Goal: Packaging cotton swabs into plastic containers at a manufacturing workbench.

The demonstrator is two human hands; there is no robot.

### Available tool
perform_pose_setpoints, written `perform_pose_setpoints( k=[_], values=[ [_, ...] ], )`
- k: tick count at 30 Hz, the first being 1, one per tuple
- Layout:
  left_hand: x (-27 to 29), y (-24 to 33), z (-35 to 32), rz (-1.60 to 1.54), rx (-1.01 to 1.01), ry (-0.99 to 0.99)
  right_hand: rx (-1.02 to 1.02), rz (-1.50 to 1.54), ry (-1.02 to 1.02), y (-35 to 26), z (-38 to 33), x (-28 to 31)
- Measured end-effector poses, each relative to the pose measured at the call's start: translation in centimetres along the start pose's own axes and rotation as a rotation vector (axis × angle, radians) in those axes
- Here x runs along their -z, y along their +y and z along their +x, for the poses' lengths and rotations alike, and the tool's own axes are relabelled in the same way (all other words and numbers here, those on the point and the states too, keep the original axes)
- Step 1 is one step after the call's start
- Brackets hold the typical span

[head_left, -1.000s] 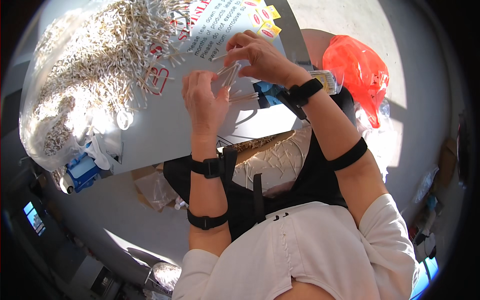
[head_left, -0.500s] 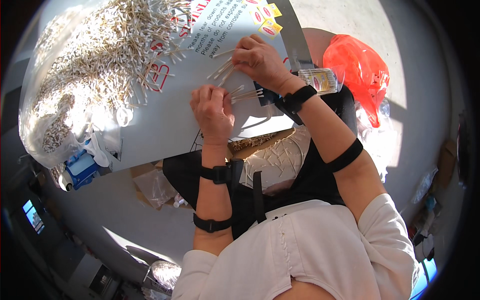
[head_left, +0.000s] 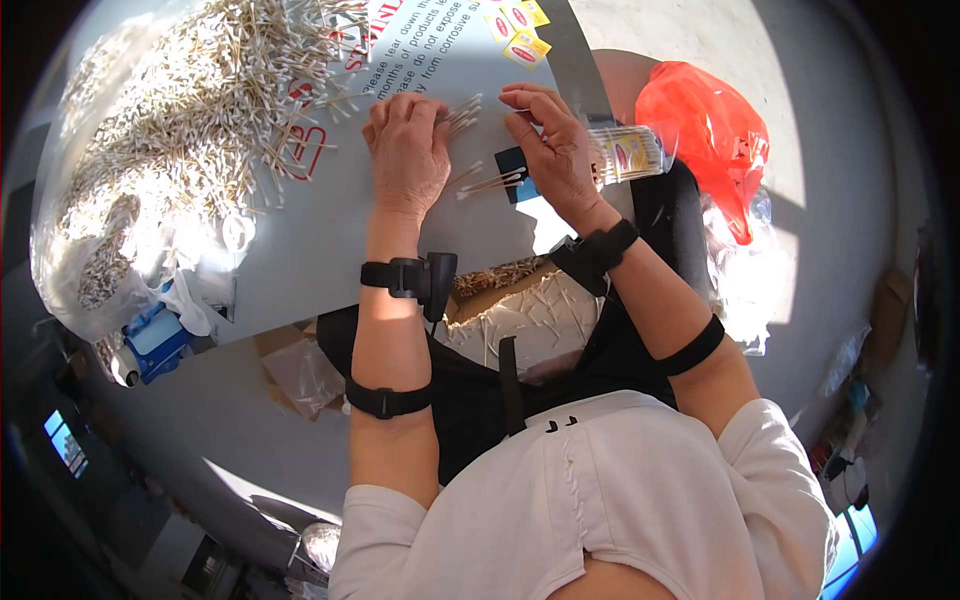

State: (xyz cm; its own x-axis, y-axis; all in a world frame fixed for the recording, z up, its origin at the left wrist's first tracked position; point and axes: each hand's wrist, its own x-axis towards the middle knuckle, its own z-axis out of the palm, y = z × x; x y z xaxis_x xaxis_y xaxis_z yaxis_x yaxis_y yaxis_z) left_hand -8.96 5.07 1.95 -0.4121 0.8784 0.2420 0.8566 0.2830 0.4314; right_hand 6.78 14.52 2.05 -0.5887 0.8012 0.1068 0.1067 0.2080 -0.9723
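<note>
My left hand (head_left: 408, 150) is closed over a small bunch of cotton swabs (head_left: 461, 115), whose white tips stick out on its right side. A short way to the right, my right hand (head_left: 552, 150) has its fingers apart, with nothing seen in it. Below and between the hands, a few loose cotton swabs (head_left: 490, 183) lie with their ends over a dark blue card (head_left: 512, 172). Beside my right wrist is a clear pack of cotton swabs (head_left: 632, 153) with a yellow label. A big heap of cotton swabs (head_left: 190, 120) fills the left of the grey tabletop (head_left: 300, 270).
Small yellow labels (head_left: 525, 47) lie at the far edge. A red plastic bag (head_left: 705, 130) stands on the right. Clear plastic (head_left: 60, 270) surrounds the heap, with a blue-and-white object (head_left: 155, 340) at its near corner. Below the edge, a box (head_left: 520, 310) holds swabs.
My left hand has moved up and left and now covers the swab bunch. My right hand has let go of its swabs, moved right and down, and opened.
</note>
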Motion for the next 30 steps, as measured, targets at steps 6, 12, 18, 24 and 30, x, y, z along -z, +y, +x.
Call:
perform_pose_setpoints(
  k=[6,12,18,24,30],
  values=[
    [-0.3,2.6,-4.9,-0.165,0.059,0.092,0.079,0.143,0.099,0.9,-4.3,-0.9],
    [-1.6,4.0,-7.1,-0.675,0.339,0.371,0.038,0.292,0.127,0.7,-4.4,-2.9],
    [-2.5,6.1,-7.2,-1.009,0.401,0.38,0.001,0.375,0.112,1.2,-4.3,-3.1],
    [-2.4,4.2,-5.4,-1.108,0.411,0.507,-0.05,0.462,0.15,0.9,-3.6,-2.1],
    [-3.2,6.0,-5.5,-1.183,0.399,0.435,-0.067,0.459,0.143,1.1,-3.1,-2.8]
  ],
)
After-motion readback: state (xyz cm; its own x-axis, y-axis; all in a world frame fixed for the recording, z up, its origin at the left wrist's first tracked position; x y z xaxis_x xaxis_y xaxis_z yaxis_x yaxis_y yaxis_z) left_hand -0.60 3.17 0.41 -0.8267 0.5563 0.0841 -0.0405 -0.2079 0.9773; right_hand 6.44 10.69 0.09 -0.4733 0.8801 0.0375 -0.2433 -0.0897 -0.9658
